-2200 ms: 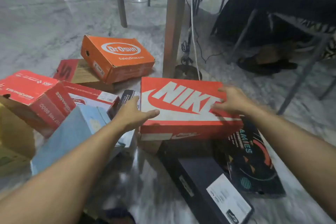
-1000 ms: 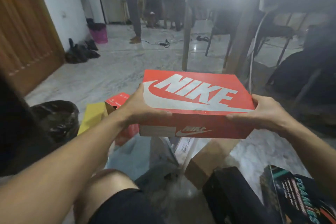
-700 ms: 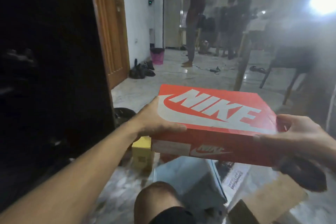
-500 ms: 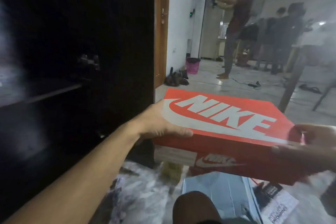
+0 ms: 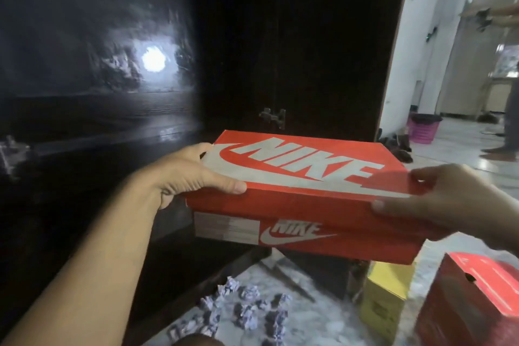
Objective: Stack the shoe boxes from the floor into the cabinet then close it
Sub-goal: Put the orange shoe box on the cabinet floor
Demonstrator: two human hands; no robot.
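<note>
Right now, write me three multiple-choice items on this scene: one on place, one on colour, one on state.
1. Where is the Nike shoe box?
A. Held in the air before the dark cabinet
B. Flat on the floor
C. On a chair

2. What colour is the small box below it?
A. Blue
B. Yellow
C. Green

3. What state is the Nike box's lid in?
A. Off
B. Half raised
C. Shut

Key: 1 A, the left hand and right hand hold its ends; 2 B, its sides are yellow; 3 C, the lid sits flush.

Dim, motion-blurred wide-angle view; bright glare spot on the glossy dark cabinet (image 5: pixel 84 121).
</note>
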